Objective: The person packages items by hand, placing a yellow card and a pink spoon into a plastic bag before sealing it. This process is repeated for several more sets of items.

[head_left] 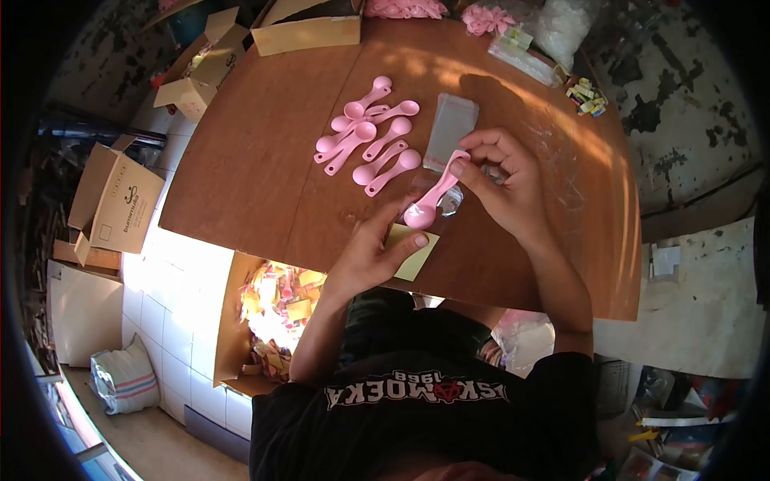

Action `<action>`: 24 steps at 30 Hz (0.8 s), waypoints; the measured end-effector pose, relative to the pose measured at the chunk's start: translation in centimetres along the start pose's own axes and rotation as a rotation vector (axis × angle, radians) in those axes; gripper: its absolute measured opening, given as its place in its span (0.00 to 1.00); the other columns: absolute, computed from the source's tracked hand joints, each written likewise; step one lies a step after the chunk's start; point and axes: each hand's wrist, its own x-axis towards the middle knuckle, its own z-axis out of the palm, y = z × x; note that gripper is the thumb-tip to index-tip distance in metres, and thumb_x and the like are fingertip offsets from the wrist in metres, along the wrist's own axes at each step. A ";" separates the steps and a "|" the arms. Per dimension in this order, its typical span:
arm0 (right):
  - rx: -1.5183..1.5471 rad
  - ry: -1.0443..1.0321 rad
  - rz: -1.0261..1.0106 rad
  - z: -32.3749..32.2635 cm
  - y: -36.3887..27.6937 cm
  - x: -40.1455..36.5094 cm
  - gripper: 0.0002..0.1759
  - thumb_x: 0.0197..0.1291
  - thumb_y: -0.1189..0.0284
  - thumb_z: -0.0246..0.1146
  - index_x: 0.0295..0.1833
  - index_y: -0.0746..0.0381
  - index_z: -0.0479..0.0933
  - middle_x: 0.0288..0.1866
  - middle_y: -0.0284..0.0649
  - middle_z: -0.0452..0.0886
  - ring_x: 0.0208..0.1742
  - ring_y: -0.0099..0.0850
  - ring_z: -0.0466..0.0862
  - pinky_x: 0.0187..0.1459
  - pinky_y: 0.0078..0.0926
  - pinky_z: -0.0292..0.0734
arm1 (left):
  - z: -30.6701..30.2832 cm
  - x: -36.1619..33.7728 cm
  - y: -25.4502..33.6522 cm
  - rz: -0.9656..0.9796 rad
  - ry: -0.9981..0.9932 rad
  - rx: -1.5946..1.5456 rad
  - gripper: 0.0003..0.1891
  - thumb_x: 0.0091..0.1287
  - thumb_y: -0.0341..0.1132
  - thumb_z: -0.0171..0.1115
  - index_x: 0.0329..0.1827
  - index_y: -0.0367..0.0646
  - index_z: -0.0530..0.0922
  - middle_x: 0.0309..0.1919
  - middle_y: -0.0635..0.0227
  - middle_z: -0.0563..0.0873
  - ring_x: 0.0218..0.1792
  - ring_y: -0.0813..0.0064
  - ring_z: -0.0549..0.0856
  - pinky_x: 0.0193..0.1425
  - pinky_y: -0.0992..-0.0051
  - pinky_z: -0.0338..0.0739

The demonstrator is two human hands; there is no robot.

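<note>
Between my hands is a pink spoon point(437, 196), its bowl toward my left hand and its handle toward my right. My right hand point(509, 180) pinches the handle end between thumb and fingers. My left hand point(377, 248) is at the bowl end, thumb apart, with clear plastic around the bowl; its fingertips are partly hidden. Under the left thumb lies a yellow-green paper point(415, 255) at the table edge. Several pink spoons point(365, 132) lie in a loose pile on the brown table point(273, 160). A stack of clear plastic bags point(453, 128) lies beyond my right hand.
An open box of packed items point(233, 321) stands below the table's near edge on the left. Cardboard boxes point(120, 200) stand farther left. Along the far edge are another box point(309, 32), pink pieces point(485, 20), a plastic bag point(565, 32) and small yellow items point(587, 98).
</note>
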 end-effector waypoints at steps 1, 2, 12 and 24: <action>-0.001 0.003 0.003 0.1 0.1 0.0 0.10 0.63 0.76 0.68 0.47 0.65 0.77 0.35 0.34 0.87 0.38 0.15 0.82 0.40 0.15 0.74 | 0.0 0.0 -0.1 -0.001 -0.004 -0.002 0.26 0.73 0.31 0.61 0.72 0.34 0.66 0.56 0.64 0.81 0.56 0.79 0.77 0.61 0.73 0.72; -0.002 0.004 -0.027 0.2 0.2 0.0 0.10 0.62 0.77 0.68 0.47 0.65 0.77 0.35 0.35 0.87 0.38 0.16 0.83 0.40 0.15 0.75 | 0.1 0.1 -0.2 -0.023 0.024 -0.072 0.23 0.74 0.35 0.59 0.69 0.35 0.70 0.52 0.62 0.83 0.53 0.77 0.80 0.59 0.74 0.73; -0.417 -0.104 -0.265 0.8 -1.2 -1.0 0.06 0.56 0.77 0.70 0.40 0.64 0.82 0.45 0.41 0.83 0.47 0.35 0.83 0.48 0.29 0.78 | 0.3 0.5 0.7 -0.076 0.139 -0.062 0.17 0.79 0.37 0.51 0.60 0.35 0.78 0.48 0.57 0.87 0.49 0.74 0.84 0.55 0.74 0.76; -0.713 -0.093 -0.440 0.9 -3.3 -2.5 0.08 0.52 0.76 0.71 0.38 0.63 0.81 0.47 0.39 0.78 0.53 0.40 0.79 0.52 0.37 0.77 | 1.4 -0.3 4.4 0.087 0.118 0.205 0.19 0.73 0.27 0.52 0.66 0.38 0.70 0.32 0.48 0.86 0.36 0.45 0.87 0.37 0.59 0.81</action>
